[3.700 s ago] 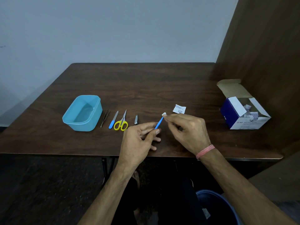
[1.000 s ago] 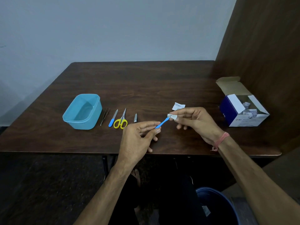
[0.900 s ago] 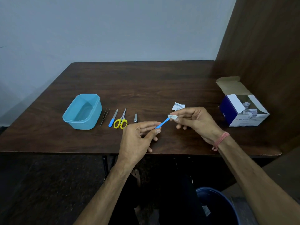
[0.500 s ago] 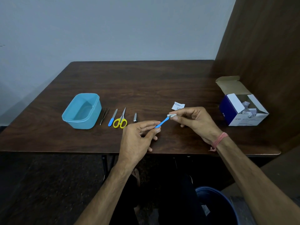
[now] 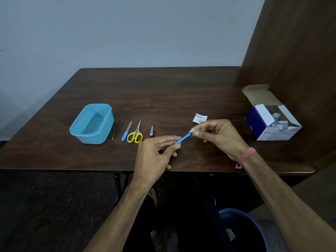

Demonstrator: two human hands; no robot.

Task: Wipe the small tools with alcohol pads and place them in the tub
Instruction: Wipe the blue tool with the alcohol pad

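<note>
My left hand pinches the near end of a small blue-handled tool above the table's front edge. My right hand pinches a white alcohol pad folded around the tool's far tip. The light blue tub stands open at the left with nothing visible inside. Between the tub and my hands lie, in a row, tweezers, a blue-handled file, yellow-handled scissors and a nail clipper.
A torn pad wrapper lies just beyond my right hand. An open blue-and-white box of pads sits at the right, against a wooden wall panel. A blue bin stands on the floor under the table.
Over the last second my right hand kept the pad on the tool's tip with only slight finger shifts. Earlier it was closer in; it has since moved outward to the right.
</note>
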